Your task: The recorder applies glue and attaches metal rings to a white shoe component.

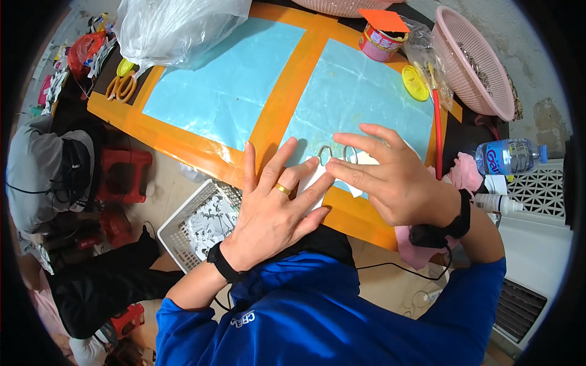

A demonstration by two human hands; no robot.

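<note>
My left hand point(268, 210) spreads its fingers across the near edge of the work surface, resting over a small white card point(310, 178). A gold ring point(282, 189) is on one finger. At the top of the card, by the left fingertips, stands a thin silver-coloured metal loop point(325, 152). From the right, my right hand point(390, 183) brings a bent forefinger to the base of this loop. Its thumb is hidden, and its other fingers are raised apart. A second metal loop point(350, 154) and another white piece of card point(355, 190) show beneath the right hand.
Orange tape point(287, 79) frames blue sheets point(226, 79). A plastic bag point(177, 30) and scissors point(122, 86) lie far left. At right are a tin point(381, 44), yellow lid point(415, 83), red rod point(437, 131), pink basket point(473, 61) and bottle point(510, 157). A crate point(177, 229) stands below.
</note>
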